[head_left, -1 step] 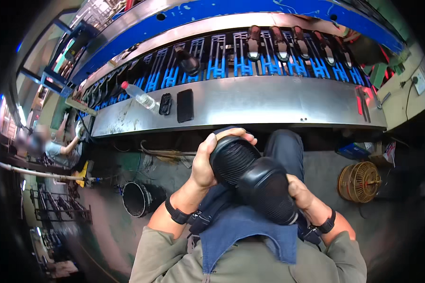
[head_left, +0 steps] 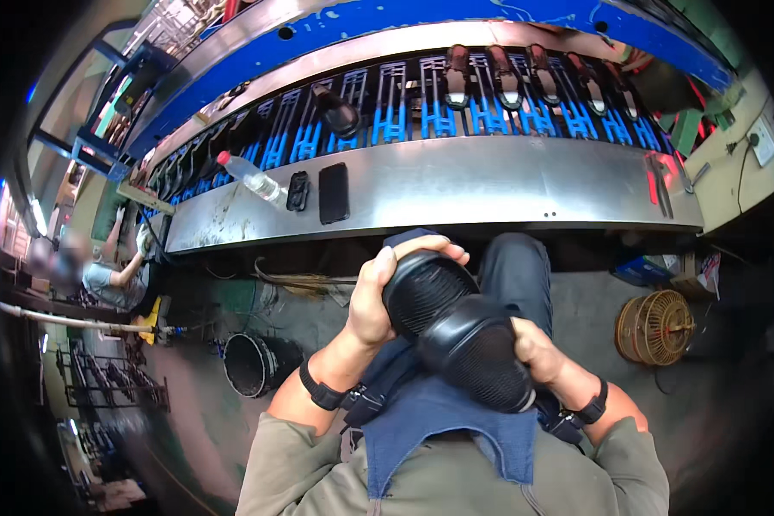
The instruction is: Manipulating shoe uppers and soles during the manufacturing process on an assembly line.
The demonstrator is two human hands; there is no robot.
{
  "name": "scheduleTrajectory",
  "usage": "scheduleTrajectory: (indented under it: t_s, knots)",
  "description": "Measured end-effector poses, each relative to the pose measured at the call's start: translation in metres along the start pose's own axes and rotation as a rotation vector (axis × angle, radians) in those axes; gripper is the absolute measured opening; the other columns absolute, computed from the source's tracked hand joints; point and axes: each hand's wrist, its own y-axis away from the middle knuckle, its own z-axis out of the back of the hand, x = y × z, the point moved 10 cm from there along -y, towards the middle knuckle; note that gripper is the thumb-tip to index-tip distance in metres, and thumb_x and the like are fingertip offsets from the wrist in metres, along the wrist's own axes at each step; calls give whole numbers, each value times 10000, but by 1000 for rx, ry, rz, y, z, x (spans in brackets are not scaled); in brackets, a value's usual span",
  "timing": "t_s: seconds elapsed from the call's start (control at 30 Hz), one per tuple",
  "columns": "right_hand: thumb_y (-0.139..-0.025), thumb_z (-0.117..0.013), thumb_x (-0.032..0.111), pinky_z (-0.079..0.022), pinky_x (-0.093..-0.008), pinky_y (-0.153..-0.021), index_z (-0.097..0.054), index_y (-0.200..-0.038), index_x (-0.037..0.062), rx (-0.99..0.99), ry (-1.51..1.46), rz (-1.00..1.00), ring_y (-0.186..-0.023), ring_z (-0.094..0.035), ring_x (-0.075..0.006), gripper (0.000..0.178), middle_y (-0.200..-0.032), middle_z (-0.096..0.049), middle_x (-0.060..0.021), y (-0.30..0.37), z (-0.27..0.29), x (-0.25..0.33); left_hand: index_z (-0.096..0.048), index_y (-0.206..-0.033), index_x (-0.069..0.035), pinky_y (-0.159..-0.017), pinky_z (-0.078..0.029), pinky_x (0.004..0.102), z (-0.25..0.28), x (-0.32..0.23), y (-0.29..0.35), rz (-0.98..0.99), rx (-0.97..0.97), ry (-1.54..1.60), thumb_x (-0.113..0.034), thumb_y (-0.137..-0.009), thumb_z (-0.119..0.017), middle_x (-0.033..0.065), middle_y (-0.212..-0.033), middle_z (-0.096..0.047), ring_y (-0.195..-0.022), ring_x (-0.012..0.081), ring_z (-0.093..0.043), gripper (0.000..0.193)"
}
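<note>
Above my lap I hold two black shoes, glossy with finely ribbed surfaces. My left hand (head_left: 387,288) is wrapped around the left shoe (head_left: 426,297), its fingers over the far end. My right hand (head_left: 537,350) grips the edge of the right shoe (head_left: 482,361), thumb on the near side and the other fingers hidden underneath. The right shoe overlaps the left one, and they appear to touch. Beneath them lies a dark blue apron (head_left: 443,430).
Ahead runs a metal ledge (head_left: 456,189) bearing a plastic bottle (head_left: 251,178), a phone (head_left: 334,193), a small black case (head_left: 297,191) and tools (head_left: 660,185). Behind it, blue racks (head_left: 390,120) carry several shoes. A bucket (head_left: 258,365), a round fan (head_left: 658,329) and another person (head_left: 116,279) are around me.
My right hand and its shoe have shifted slightly left, covering a little more of the other shoe. My left hand has stayed almost in place.
</note>
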Motion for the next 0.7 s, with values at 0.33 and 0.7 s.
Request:
scheduleTrajectory:
  t_s: [0.33, 0.7]
  knots:
    - [-904, -563, 661, -458, -349, -1004, -512, -1375, -90, -38, -26, 145, -1179, -592, -224, 888, -1294, -618, -177, 14, 0, 16, -596, -1268, 128, -1073, -446, 414, -64, -13, 8, -71, 128, -401, -401, -989, -317, 271, -1272, -647, -1205, 337, -618, 661]
    - [-877, -441, 829, -488, -321, -921, -553, -1324, -82, -129, 139, 126, -1058, -631, -202, 1021, -1177, -666, -149, 21, 10, 13, -599, -1263, 145, -1078, -442, 421, -81, -11, 7, -71, 158, -514, -506, -971, -394, 278, -1295, -637, -1218, 369, -614, 742]
